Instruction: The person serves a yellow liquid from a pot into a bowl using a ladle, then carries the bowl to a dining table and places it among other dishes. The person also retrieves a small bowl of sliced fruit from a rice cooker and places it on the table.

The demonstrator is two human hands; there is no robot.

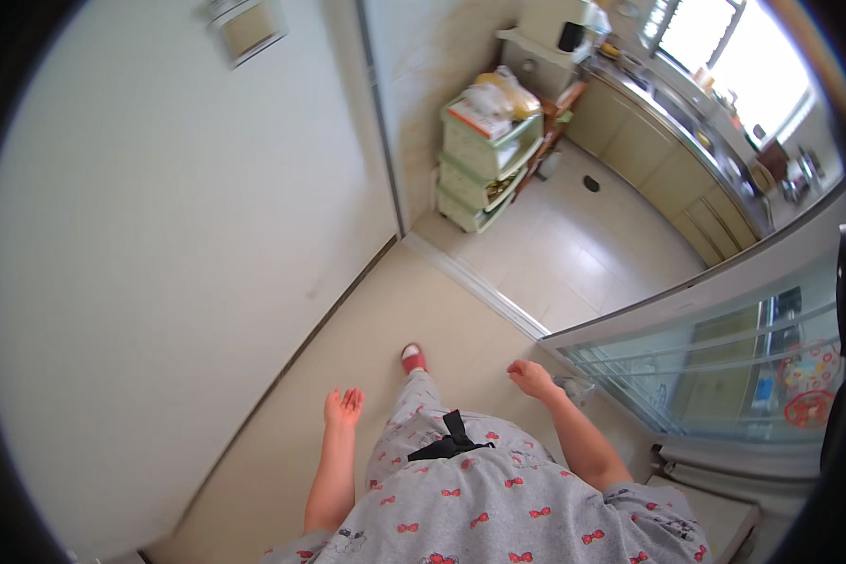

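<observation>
Here, the wearer stands w/ both hands low in front of the body, in a passage beside a kitchen doorway. The L. hand (345,406) is palm-up, fingers loosely bent & partly spread, nothing visible in it; it hangs over the pale floor (338,362), between the white wall (179,263) & the patterned grey clothing (479,489), apart from both in this view. The R. hand (531,378) has its fingers curled inward; can't tell if they are pressed together or pinching sth. small. Nearest it, just beyond the wrist & partly hidden by the forearm, is a clear, shiny item (576,388), prob. plastic, its exact kind unclear; contact w/ the hand isn't evident. Farther R. is a glass-panelled door (705,367) in a pale frame, near the floor track (479,287). Handling (judged, not seen): the clear item is prob. light, thin-walled & easily crumpled, a bit slippery, best gripped gently around its upper part; the door is prob. stiff & heavy, its glass smooth & breakable, so hold the frame edge, not the pane. Beyond the track: green stacked bins (465,160) w/ plastic bags (498,94) on top, & a curved-looking counter (672,108) (lens distortion).
</observation>
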